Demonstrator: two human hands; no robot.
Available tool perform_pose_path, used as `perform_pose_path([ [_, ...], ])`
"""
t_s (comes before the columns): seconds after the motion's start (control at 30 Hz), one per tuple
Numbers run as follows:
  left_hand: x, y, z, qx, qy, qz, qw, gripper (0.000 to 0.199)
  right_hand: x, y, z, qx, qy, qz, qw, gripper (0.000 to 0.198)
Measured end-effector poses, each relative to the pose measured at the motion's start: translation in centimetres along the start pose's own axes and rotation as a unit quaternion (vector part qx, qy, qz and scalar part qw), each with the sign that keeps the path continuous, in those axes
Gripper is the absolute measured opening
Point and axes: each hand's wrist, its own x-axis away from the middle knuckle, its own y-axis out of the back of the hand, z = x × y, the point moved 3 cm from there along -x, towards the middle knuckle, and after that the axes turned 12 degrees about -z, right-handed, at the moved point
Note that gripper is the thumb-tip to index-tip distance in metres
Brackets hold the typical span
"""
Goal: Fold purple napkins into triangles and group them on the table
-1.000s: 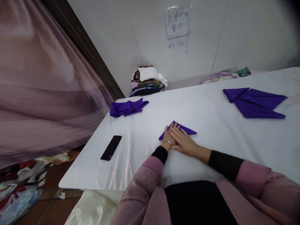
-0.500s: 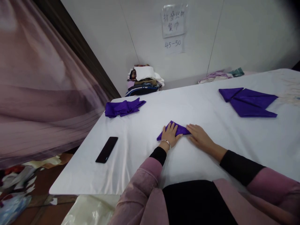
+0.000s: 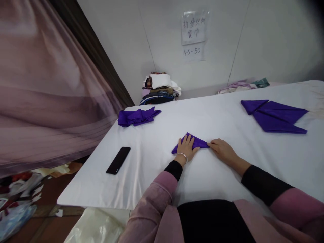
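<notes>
A purple cloth napkin [image 3: 201,142], folded into a flat triangle, lies on the white-covered table [image 3: 162,182] in front of me. My left hand [image 3: 186,147] rests flat on its left half with the fingers spread, hiding part of the folds. At the napkin's pointed right corner, my right hand [image 3: 222,151] has its thumb and fingertips pinched on the tip.
A folded purple napkin [image 3: 275,114] lies at the right back, and a bunched purple cloth [image 3: 138,116] at the left back. A black phone [image 3: 118,160] is on the left. Stacked clothes [image 3: 159,89] stand by the wall behind the table edge.
My right hand's fingers, stretched out beside the napkin's right corner before, are now closed on its tip. My left hand stays pressed on the cloth. The view has shifted slightly.
</notes>
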Motion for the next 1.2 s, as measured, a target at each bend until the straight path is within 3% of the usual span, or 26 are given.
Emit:
perform_pose_path([
  [0.2, 0.0, -0.2, 0.0, -0.007, 0.000, -0.003, 1.000, 0.069, 0.2, 0.3, 1.1, -0.007, 0.004, -0.007, 1.000, 0.039],
  [0.3, 0.0, -0.6, 0.0, -0.017, -0.011, -0.009, 1.000, 0.066, -1.0, 0.3, 4.4, -0.033, 0.030, -0.026, 0.999, 0.043],
  [0.4, -0.1, -1.2, 0.2, -0.043, -0.021, 0.006, 0.999, 0.061, -2.9, -0.3, 8.2, -0.092, 0.053, 0.003, 0.994, 0.059],
  [0.53, -0.1, -1.4, 0.4, -0.056, -0.027, 0.015, 0.998, 0.056, -5.2, -2.1, 10.3, -0.138, 0.012, 0.062, 0.988, 0.076],
  [0.7, 0.2, -0.8, 0.1, -0.046, -0.032, 0.008, 0.998, 0.058, -5.1, -3.7, 8.7, -0.158, 0.007, 0.093, 0.983, 0.080],
  [1.2, 0.3, -0.4, 0.0, -0.001, -0.004, -0.012, 1.000, 0.070, -1.2, -4.2, 3.1, -0.041, 0.017, 0.052, 0.998, 0.074],
])
